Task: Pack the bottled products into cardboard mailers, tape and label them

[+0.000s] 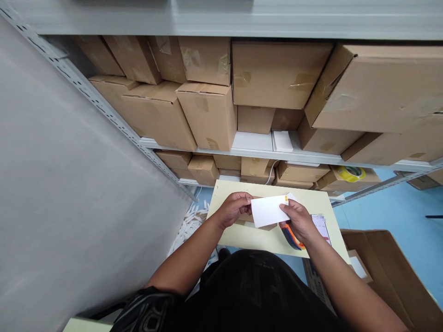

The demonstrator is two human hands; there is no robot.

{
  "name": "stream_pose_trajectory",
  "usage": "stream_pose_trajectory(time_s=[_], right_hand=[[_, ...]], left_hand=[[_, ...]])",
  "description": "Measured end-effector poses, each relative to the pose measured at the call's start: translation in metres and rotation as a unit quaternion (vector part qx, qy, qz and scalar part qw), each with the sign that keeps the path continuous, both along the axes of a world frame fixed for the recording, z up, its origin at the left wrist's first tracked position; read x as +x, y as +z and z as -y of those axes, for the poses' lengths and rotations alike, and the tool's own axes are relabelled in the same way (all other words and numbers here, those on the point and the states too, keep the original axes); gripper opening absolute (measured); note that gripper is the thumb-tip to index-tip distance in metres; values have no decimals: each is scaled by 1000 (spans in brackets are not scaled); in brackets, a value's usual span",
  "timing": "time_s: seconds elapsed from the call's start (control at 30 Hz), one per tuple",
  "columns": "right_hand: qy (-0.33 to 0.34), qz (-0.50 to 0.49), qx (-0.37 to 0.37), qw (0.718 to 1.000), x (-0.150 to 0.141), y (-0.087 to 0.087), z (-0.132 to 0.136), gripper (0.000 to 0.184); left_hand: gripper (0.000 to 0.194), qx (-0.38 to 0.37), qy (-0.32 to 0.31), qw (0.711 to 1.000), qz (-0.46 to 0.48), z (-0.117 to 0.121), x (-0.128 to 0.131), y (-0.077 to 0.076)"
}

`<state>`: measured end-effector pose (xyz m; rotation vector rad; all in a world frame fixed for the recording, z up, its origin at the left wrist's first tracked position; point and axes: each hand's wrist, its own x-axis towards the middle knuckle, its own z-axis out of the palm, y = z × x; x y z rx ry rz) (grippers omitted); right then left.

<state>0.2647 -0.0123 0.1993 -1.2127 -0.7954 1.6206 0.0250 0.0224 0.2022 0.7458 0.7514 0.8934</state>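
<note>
While one white card [268,210] sits above the bench [238,236], your left hand [234,208] and right hand [298,220] each pinch an end of it.

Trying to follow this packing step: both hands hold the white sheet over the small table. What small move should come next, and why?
Probably lower the white sheet onto the table: left hand and right hand pinch its ends above the surface.
</note>
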Motion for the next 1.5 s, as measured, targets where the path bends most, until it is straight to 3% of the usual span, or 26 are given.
stream_pose_trajectory(time_s=[0.37, 0.8, 1.0, 1.1, 1.2, 1.27, 1.37, 1.5], right_hand=[[4, -1, 4, 1000, 0, -9, -1, 38], [8, 9, 1, 1000, 0, -11, -4, 36], [51, 64, -8, 997, -2, -29, -11, 36], [45, 193, 29, 980, -9, -38, -15, 40], [-51, 354, 154, 921, -20, -33, -12, 47], [-55, 375, 235, 895, -28, -23, -6, 36], [25, 289, 263, 920, -43, -7, 2, 23], [40, 199, 176, 963, -58, 2, 3, 30]], left_hand=[[22, 8, -1, 1000, 3, -4, -3, -7], [26, 2, -3, 1000, -3, -6, -3, -3], [32, -9, -12, 1000, 19, -4, 2, 0], [35, -11, -16, 999, 29, -2, 4, -2], [37, -13, -14, 1000, 24, -2, 7, -7], [38, -6, -13, 1000, 16, -1, 9, -10], [38, 27, -12, 1000, -6, 0, 11, -14], [38, 68, 8, 996, -56, 2, 13, -14]])
